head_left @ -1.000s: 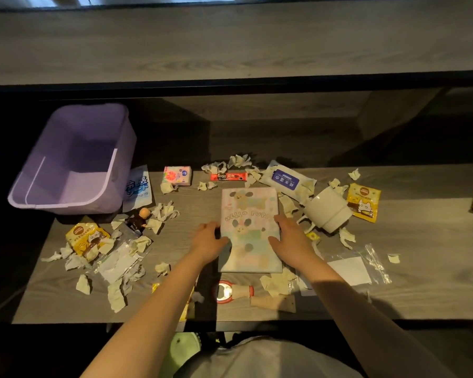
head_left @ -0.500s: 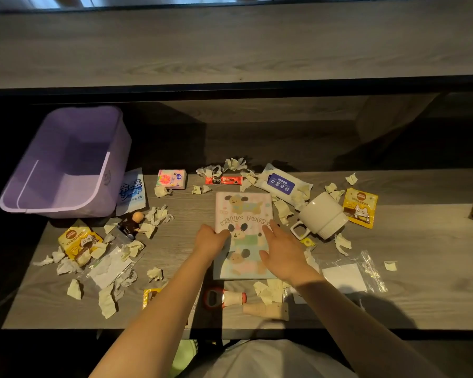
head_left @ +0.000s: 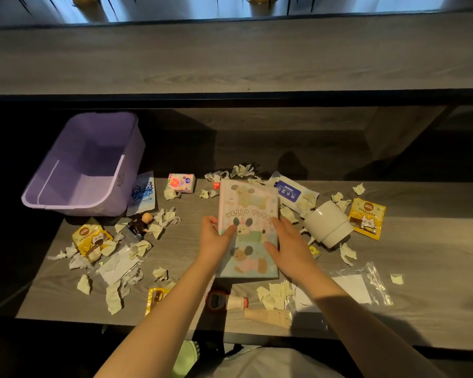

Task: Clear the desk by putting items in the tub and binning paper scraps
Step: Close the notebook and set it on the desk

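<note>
Between hands (head_left: pixel 215 241), puppy notebook (head_left: pixel 247 205).

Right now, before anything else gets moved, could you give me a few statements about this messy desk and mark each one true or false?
1. The purple tub has nothing in it. True.
2. The white mug stands upright. False: it lies on its side.
3. Both the left hand and the right hand touch the puppy notebook. True.
4. The notebook already sits in the tub. False: it is over the desk, between the hands.
5. Every paper scrap has been binned. False: paper scraps lie all over the desk.
</note>
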A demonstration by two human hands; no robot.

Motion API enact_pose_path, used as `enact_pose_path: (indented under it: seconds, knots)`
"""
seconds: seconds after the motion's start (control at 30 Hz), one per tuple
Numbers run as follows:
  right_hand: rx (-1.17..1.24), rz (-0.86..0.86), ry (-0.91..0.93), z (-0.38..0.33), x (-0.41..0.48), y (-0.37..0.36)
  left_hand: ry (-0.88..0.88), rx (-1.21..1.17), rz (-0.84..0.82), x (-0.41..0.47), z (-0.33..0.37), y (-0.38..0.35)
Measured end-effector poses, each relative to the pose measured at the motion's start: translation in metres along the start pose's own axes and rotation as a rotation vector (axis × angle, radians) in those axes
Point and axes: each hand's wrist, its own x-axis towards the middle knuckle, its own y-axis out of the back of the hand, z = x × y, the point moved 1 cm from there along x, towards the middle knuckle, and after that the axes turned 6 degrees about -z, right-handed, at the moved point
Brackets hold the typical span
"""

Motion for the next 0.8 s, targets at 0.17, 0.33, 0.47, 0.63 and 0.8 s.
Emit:
enact_pose_path:
  seconds: [0.17,0.33,0.47,0.63,0.8]
  knots:
    - [0.353,0.095,0.0,-0.017,0.009,0.014,0.015,-0.142,-0.013,-0.011,0.011,0.034]
    - [0.695,-0.148,-0.054,-0.054,0.014,0.01,-0.008,-0.257,0.023,-0.028,0.007,0.082]
    - [0.875,-0.259,-0.032,-0.095,0.013,-0.014,-0.02,-0.292,0.038,-0.043,-0.001,0.118]
    - [0.857,-0.236,0.003,-0.154,0.009,-0.043,-0.04,-0.124,0.151,-0.047,-0.027,0.172]
    - [0.808,-0.212,0.02,-0.198,0.014,-0.071,-0.015,-0.013,0.168,-0.044,-0.05,0.221]
